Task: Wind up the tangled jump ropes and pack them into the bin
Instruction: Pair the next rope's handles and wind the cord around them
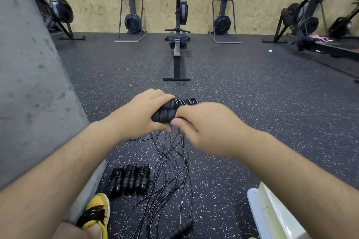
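Observation:
My left hand (136, 114) grips a pair of black ribbed jump rope handles (165, 111) with black cord coiled around their far end (187, 101). My right hand (206, 128) pinches the thin black cord just below the handles. Loose cords (171, 163) hang from my hands and trail in long strands across the floor toward me. Three wound rope bundles (129, 179) lie side by side on the floor at lower left. One loose black handle (179, 229) rests near the bottom edge. A pale translucent bin (272, 211) stands at lower right.
A grey concrete wall (29, 83) rises on the left. A rowing machine (177, 44) stands straight ahead, with other exercise machines along the plywood back wall. My yellow shoe (97, 211) sits at lower left. Speckled rubber floor lies all around.

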`<state>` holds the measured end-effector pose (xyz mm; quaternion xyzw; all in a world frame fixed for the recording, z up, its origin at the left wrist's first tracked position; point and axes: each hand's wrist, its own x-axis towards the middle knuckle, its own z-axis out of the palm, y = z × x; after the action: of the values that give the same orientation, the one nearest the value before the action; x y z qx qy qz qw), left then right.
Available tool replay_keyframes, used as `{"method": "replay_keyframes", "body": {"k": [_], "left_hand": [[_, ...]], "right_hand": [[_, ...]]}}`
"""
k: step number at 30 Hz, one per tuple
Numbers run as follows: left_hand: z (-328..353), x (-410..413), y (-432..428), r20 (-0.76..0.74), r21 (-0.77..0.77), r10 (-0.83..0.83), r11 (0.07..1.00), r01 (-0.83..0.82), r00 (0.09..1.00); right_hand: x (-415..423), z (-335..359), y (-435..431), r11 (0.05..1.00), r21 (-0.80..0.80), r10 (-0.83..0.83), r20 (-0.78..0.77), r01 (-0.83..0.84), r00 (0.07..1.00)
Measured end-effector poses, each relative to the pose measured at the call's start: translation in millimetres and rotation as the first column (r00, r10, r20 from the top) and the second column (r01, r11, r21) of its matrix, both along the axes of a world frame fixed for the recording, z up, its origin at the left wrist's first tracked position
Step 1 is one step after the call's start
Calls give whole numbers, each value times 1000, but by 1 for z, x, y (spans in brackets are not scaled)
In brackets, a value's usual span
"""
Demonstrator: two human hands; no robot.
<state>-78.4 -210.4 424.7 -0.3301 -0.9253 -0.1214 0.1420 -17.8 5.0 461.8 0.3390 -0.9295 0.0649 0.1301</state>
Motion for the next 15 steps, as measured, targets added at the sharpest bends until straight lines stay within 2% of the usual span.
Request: {"method": "replay_keyframes", "body": {"k": [3,6,13,15], "left_hand": [[-2,5,5,8,6,-109,994,109,994],[-2,11,13,5,27,-187,982,187,982],[7,30,28,72,138,-170,978,159,983],[9,36,32,126,210,-158,969,129,979]], "right_hand": [[-15,8,11,999,13,33,-120,-31,992],[-34,10,19,998,-31,49,-124,-54,991],[-69,9,49,983,-181,14,-24,-18,1000],[-76,5,55,994,-107,-29,-59,22,998]]}}
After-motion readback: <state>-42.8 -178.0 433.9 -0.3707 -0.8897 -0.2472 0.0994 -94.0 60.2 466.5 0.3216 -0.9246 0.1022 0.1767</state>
